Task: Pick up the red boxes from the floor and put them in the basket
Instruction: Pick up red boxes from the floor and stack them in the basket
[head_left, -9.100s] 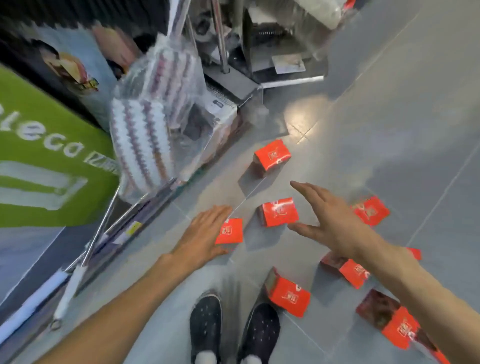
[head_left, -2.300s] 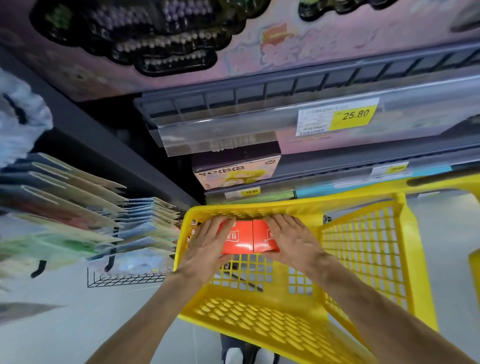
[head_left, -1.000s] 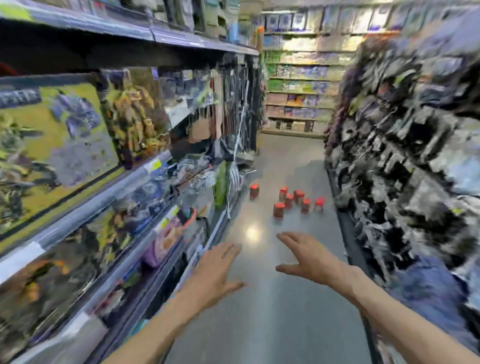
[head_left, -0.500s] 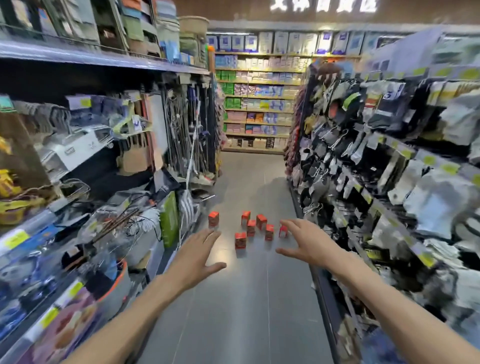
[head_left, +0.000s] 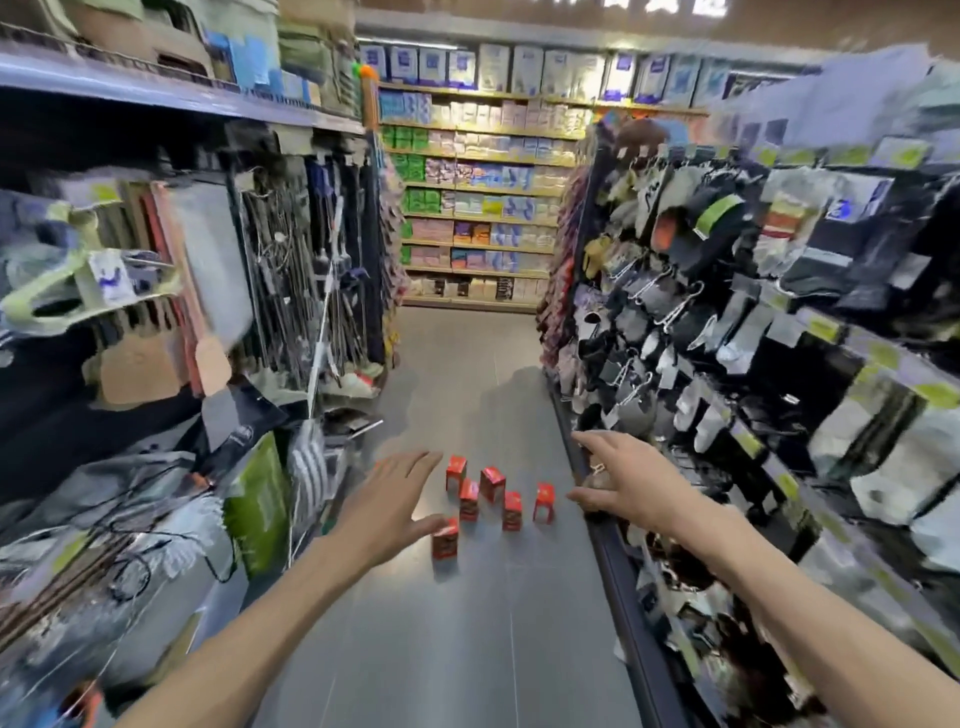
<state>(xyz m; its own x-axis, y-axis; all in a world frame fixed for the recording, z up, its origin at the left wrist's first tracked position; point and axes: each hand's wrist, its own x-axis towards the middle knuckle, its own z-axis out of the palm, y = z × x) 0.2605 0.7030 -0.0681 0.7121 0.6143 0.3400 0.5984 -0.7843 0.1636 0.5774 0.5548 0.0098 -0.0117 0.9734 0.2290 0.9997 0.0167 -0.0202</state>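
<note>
Several red boxes (head_left: 492, 483) stand scattered on the grey aisle floor ahead of me, the nearest one (head_left: 445, 539) just past my left fingertips in the picture. My left hand (head_left: 387, 506) is stretched forward, fingers spread, holding nothing. My right hand (head_left: 626, 480) reaches out on the right, also open and empty, in front of the right shelf's lower edge. The boxes lie farther down the aisle than both hands. The yellow basket is out of view.
A shelf with brooms, mops and bagged goods (head_left: 291, 312) lines the left side. Racks of hanging socks and packets (head_left: 727, 291) line the right. The grey floor (head_left: 457, 649) runs between them to a far shelf wall (head_left: 478, 208).
I put two red boxes in the yellow basket, then turned back to the aisle. Over the last second the boxes on the floor have come closer; both hands stay empty and outstretched.
</note>
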